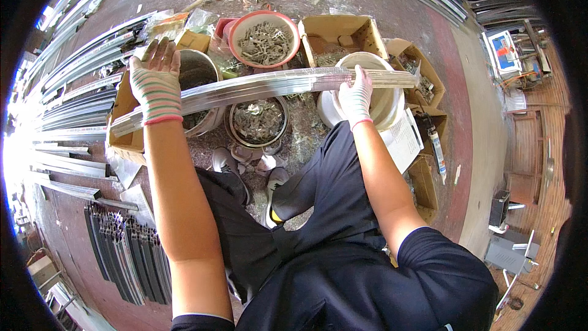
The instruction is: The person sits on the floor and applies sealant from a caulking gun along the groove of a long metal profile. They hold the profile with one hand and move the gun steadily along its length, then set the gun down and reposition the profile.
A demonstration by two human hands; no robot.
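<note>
A long silvery metal profile strip [263,86] wrapped in clear film stretches across in front of me, from lower left to upper right. My left hand [156,83], in a striped knit glove, lies flat on top of it near the left end, fingers spread. In a white glove, my right hand [356,97] grips the strip near its right end. Below the strip stand a grey bowl of small metal clips [258,121] and a white bucket [367,61].
A pink bowl of metal clips [264,40], a dark bucket [196,70] and several cardboard boxes [337,30] stand beyond. Long metal profiles [79,79] lie at the left, dark profiles [128,251] at the lower left. A sealant tube [437,147] lies at the right.
</note>
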